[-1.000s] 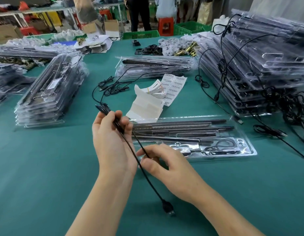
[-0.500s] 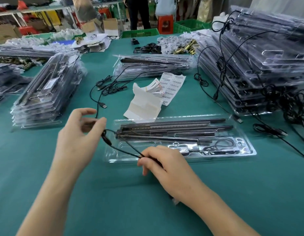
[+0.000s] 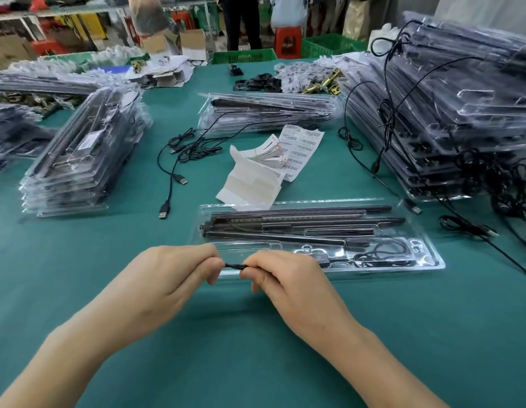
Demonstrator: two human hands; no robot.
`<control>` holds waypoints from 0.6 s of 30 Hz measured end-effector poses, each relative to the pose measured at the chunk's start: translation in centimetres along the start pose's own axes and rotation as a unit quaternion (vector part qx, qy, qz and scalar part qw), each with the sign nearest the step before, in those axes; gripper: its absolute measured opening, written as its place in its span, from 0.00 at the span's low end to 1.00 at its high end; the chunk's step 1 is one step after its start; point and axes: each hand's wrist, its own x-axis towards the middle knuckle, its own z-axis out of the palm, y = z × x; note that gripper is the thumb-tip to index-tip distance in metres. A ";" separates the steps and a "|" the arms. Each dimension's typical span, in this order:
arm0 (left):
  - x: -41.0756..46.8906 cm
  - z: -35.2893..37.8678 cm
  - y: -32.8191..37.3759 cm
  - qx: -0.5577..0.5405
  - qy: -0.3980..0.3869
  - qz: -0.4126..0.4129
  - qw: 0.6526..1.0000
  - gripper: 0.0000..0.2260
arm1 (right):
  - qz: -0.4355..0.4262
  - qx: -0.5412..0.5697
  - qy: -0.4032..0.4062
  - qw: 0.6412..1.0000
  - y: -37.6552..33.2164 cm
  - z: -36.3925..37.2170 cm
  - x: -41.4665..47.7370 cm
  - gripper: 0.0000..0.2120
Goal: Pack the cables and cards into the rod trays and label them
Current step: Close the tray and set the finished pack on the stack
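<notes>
A folded black cable (image 3: 234, 265) is held short between both hands just in front of the clear rod tray (image 3: 429, 262). My left hand (image 3: 167, 278) pinches its left end and my right hand (image 3: 288, 279) pinches its right end, so most of the cable is hidden in my fingers. Black rods (image 3: 300, 222) lie in the tray, with a coiled cable (image 3: 382, 254) in its right pocket. Barcode label sheets (image 3: 300, 148) and white cards (image 3: 250, 184) lie behind the tray.
Loose USB cables (image 3: 179, 160) lie on the green table (image 3: 79, 260) at centre left. Stacks of packed trays stand at the left (image 3: 79, 154), the back centre (image 3: 267, 113) and the right (image 3: 450, 113), the right one draped with cables. People stand beyond the table.
My hands have come together in front of the tray, folding the long cable into a short bundle held between them. Earlier the left hand held it up and apart from the right.
</notes>
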 end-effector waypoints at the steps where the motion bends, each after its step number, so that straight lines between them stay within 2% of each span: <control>1: -0.1 0.3 0.2 -0.001 0.018 -0.005 1.000 0.16 | 0.001 0.001 0.008 1.000 0.0 0.1 0.0 0.08; 3: -0.3 1.2 0.7 -0.034 0.043 -0.027 0.998 0.16 | 0.001 -0.004 0.023 1.000 0.0 0.2 0.0 0.07; 5: -0.3 1.8 1.1 -0.115 0.070 -0.073 0.988 0.17 | 0.000 -0.023 0.034 0.999 0.1 0.1 -0.2 0.08; 8: -0.9 1.6 1.2 -0.284 0.027 -0.148 0.947 0.19 | 0.000 -0.048 0.058 0.997 0.1 0.1 -0.5 0.09; 9: -1.1 1.2 1.0 -0.287 -0.004 -0.143 0.947 0.19 | 0.004 -0.051 0.066 0.997 0.1 0.2 -0.6 0.09; 13: -1.8 -1.0 0.0 -0.185 -0.102 -0.083 0.974 0.13 | 0.000 -0.100 0.089 0.991 -0.2 0.4 -0.8 0.08; 18: -2.0 -1.5 -0.2 -0.178 -0.155 -0.064 0.970 0.16 | 0.032 -0.077 0.080 0.993 0.1 0.4 -0.7 0.07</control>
